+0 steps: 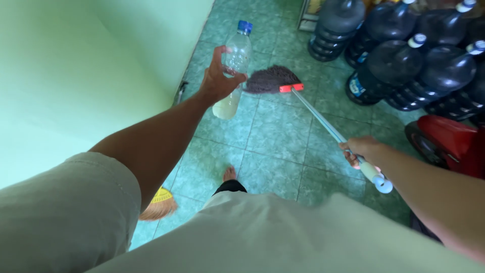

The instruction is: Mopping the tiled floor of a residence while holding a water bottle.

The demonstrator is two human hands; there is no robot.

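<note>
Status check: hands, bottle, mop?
Left hand grips plastic bottle, raised. Right hand grips mop handle; mop head on tiled floor. Water jugs beyond.

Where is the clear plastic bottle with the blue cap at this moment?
In the head view, the plastic bottle is upper centre, held in the left hand above the green tiled floor, just left of the mop head and near the green wall.

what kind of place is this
Probably a home storeroom or utility corner: green floor tiles, stacked big water jugs, and part of a red vehicle. The left hand holds a bottle, the right hand a mop.
</note>
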